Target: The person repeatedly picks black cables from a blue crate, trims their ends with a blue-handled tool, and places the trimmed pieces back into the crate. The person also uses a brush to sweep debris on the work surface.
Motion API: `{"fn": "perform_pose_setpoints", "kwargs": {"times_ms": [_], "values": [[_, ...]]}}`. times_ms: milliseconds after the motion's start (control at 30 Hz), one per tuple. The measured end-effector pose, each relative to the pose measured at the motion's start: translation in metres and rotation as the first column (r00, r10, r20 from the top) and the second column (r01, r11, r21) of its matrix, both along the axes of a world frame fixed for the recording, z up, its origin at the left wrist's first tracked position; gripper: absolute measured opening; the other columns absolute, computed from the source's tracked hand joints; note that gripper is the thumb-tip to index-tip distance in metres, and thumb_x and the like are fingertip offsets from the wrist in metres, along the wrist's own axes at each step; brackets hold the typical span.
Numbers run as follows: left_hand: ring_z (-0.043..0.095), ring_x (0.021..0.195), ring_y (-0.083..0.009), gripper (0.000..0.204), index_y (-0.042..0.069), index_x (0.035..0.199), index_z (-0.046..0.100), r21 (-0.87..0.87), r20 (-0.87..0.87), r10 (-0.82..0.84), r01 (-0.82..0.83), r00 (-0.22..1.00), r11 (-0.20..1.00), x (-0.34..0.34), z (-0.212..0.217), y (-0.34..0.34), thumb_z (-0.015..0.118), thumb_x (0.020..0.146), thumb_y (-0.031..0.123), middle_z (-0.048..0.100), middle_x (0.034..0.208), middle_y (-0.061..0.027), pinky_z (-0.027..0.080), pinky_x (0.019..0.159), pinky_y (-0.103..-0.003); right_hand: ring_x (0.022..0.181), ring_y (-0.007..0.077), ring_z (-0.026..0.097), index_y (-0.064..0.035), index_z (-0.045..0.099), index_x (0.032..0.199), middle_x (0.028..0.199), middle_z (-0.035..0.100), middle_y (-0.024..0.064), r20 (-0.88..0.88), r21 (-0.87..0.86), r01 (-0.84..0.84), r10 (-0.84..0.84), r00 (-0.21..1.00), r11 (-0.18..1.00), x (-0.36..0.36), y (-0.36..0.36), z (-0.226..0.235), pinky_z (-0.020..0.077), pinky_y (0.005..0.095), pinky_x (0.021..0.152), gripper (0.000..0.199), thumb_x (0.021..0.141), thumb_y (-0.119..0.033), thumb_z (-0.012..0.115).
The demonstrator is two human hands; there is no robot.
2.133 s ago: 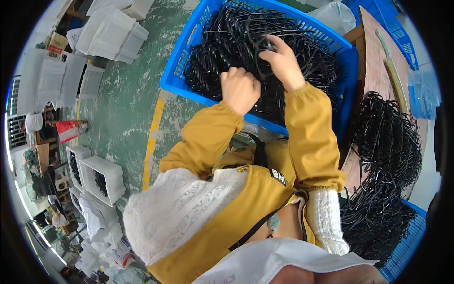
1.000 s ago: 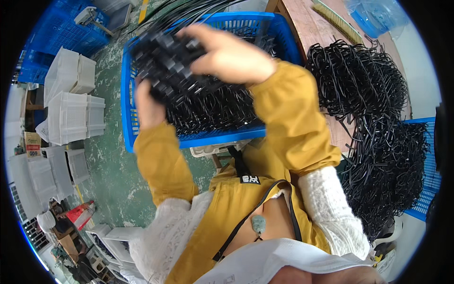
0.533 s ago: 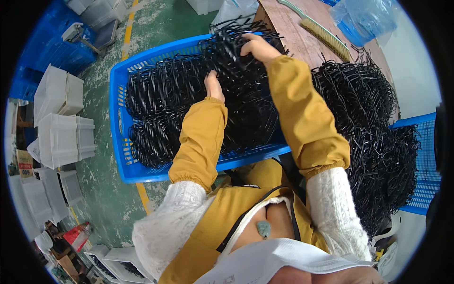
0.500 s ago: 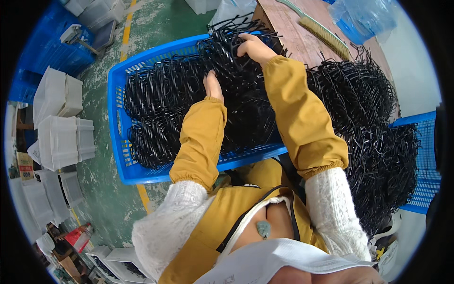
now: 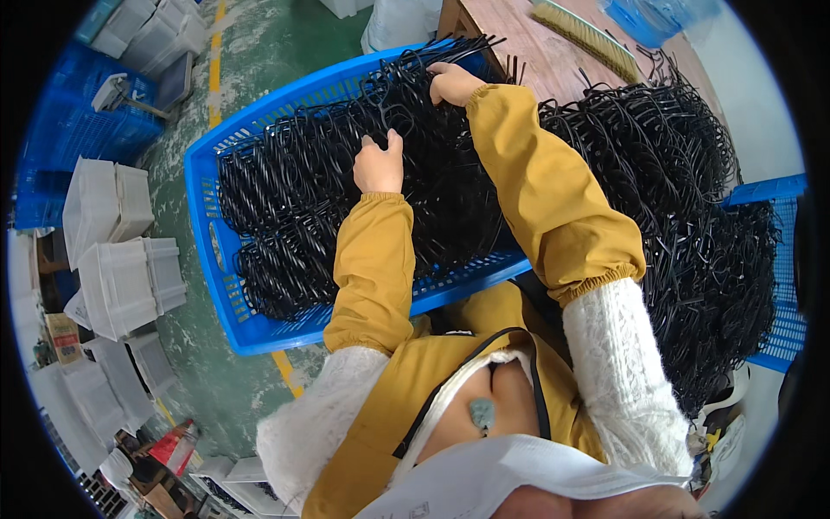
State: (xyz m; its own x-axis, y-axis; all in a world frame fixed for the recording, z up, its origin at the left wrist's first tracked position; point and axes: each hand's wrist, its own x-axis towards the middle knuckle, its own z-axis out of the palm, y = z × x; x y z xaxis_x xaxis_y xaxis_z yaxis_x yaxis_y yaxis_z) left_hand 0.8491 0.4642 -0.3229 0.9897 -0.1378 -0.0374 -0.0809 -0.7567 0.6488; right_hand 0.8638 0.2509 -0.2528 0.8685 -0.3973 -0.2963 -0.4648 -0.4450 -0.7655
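Observation:
Glossy black curled strands (image 5: 298, 164), which look like thin coiled tubing or cord, lie in packed rows inside a blue plastic basket (image 5: 251, 339). My left hand (image 5: 379, 166) rests on the strands mid-basket, thumb and forefinger apart; its other fingers are partly hidden. Farther away and to the right, my right hand (image 5: 452, 85) has its fingers closed round a bundle of black strands (image 5: 415, 73) near the basket's far right corner. Loose ends of that bundle stick out over the rim. The fingertips of my right hand are hidden among the strands.
To the right, a large heap of similar black strands (image 5: 640, 164) spreads across a wooden table (image 5: 493, 26) and over another blue basket (image 5: 785, 285). A bench brush (image 5: 588, 39) lies at the table's back. White plastic bins (image 5: 130, 285) stand on the green floor at left.
My left hand has drawn back slightly from the bundle, with thumb and forefinger now apart. The bundle at my right hand sits lower and flatter in the basket. The view has shifted a little.

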Motion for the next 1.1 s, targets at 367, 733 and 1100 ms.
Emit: {"fn": "perform_pose_setpoints", "kwargs": {"times_ms": [367, 733, 1100], "values": [[0.05, 0.132, -0.0419, 0.067, -0.001, 0.154, 0.037, -0.392, 0.468, -0.159, 0.366, 0.869, 0.844, -0.024, 0.032, -0.038, 0.062, 0.098, 0.025, 0.056, 0.14, -0.0234, 0.04, 0.112, -0.047, 0.133, 0.0396, 0.056, 0.0023, 0.054, 0.146, 0.142, 0.06, 0.0254, -0.131, -0.071, -0.109, 0.099, 0.986, 0.991, -0.002, -0.003, 0.004, 0.0471, 0.0383, 0.106, 0.083, 0.066, -0.007, 0.071], [0.044, 0.14, -0.0397, 0.067, 0.001, 0.15, 0.044, -0.047, 0.606, -0.293, 0.401, 0.739, 0.915, -0.013, -0.016, -0.044, 0.068, 0.095, 0.033, 0.051, 0.147, -0.0215, 0.034, 0.116, -0.05, 0.094, 0.0405, 0.071, -0.0033, 0.081, 0.093, 0.099, 0.075, 0.0213, -0.103, -0.426, -0.303, 0.287, 0.952, 0.853, 0.003, -0.024, 0.023, 0.056, 0.0427, 0.08, 0.035, 0.059, -0.009, 0.08], [0.042, 0.139, -0.0423, 0.062, -0.001, 0.135, 0.056, -0.251, 0.574, -0.197, 0.4, 0.795, 0.881, -0.018, 0.004, -0.05, 0.073, 0.085, 0.032, 0.051, 0.144, -0.0209, 0.033, 0.116, -0.053, 0.068, 0.0322, 0.064, 0.0025, 0.072, 0.083, 0.077, 0.068, 0.0169, 0.424, -0.078, 0.293, -0.234, 0.875, 0.953, -0.016, -0.065, 0.223, 0.0495, 0.0449, 0.062, 0.014, 0.071, -0.006, 0.07]]}}
